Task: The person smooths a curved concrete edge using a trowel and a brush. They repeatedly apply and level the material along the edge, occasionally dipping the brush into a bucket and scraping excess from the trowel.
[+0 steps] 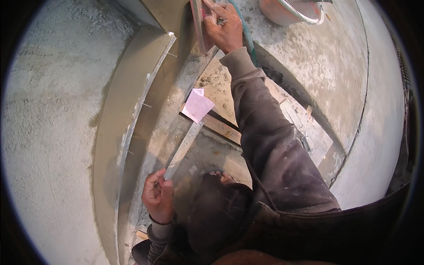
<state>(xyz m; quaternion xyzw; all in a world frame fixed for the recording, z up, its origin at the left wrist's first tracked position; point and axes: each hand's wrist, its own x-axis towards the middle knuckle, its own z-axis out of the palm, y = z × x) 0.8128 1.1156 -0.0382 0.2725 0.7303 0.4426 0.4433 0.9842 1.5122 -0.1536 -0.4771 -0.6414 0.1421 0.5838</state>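
Note:
At the top, my right hand [224, 27] is closed around a reddish plastering float [200, 31]. The float is tilted nearly on edge beside smooth wet plaster [170, 66]; I cannot tell whether it touches it. My left hand [158, 196] hangs lower down, palm up, its fingers loosely curled and the thumb apart, with nothing visible in it. Near its fingertips is the lower end of a narrow pale strip [184, 148]. A long straightedge strip [139, 108] with several nails sticking out runs along the plastered ledge to the left.
A pink sheet of paper [198, 106] lies beyond the narrow strip. A pinkish bucket [287, 12] stands at the upper right. Mortar-crusted boards [216, 79] lie under my right arm. A rough grey wall [57, 132] fills the left, and a curved concrete ledge [327, 66] the right.

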